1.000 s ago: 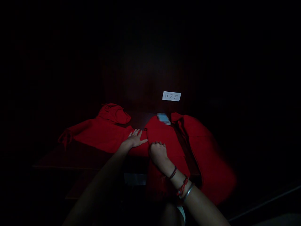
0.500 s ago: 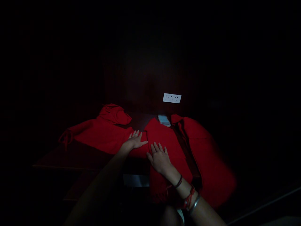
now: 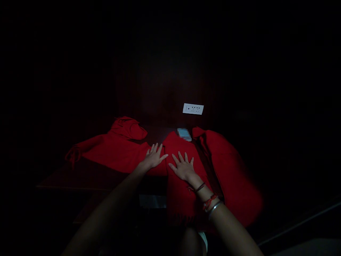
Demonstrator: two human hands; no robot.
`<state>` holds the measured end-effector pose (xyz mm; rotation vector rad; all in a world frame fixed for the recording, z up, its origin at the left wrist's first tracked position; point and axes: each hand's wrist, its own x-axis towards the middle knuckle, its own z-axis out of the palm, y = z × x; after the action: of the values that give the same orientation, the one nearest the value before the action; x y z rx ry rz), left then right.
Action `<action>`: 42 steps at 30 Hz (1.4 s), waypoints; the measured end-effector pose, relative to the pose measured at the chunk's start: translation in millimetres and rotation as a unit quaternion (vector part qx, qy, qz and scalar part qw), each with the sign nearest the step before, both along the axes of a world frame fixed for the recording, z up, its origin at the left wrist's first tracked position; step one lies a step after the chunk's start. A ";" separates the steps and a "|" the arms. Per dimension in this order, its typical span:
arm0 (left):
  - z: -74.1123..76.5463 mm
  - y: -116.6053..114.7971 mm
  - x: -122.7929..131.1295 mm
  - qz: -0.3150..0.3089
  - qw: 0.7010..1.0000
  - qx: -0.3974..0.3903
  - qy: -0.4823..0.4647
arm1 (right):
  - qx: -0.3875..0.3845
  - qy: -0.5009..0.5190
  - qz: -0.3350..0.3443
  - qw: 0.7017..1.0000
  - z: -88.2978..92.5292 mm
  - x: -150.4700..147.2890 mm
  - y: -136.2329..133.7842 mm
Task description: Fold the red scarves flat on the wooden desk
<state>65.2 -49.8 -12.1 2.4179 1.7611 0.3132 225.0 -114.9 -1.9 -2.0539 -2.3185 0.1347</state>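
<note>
A long red cloth with a fringed end lies across a dark table and hangs over its front edge. My left hand lies flat and open on the red fabric, fingers spread. Beside it, my right hand also rests flat and open on the folded middle strip of the cloth. Its wrist wears several bracelets. More red fabric spreads to the left, and another red mass drapes on the right.
The room is very dark. A white socket plate sits on the wall behind the table. A small pale label shows at the cloth's far end. A pale strip shows below the table edge.
My right hand was curled in a fist on the cloth a second ago; it has opened flat and slid forward along the strip. My left hand stayed nearly in place.
</note>
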 end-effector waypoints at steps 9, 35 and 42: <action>6.7 -1.5 1.9 -0.022 0.998 -0.053 0.024 | -0.016 0.005 -0.062 0.998 6.0 37.1 9.9; 4.4 -12.1 13.6 -0.158 0.986 0.057 0.018 | 0.028 -0.022 0.010 0.999 10.3 31.6 5.1; -0.9 -11.2 10.9 -0.163 0.986 -0.003 0.042 | 0.013 -0.007 0.014 1.000 5.4 36.2 3.2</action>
<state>76.1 -61.0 -13.1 2.6932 1.3554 0.1678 261.2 -111.6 3.4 -2.0184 -2.3448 0.0898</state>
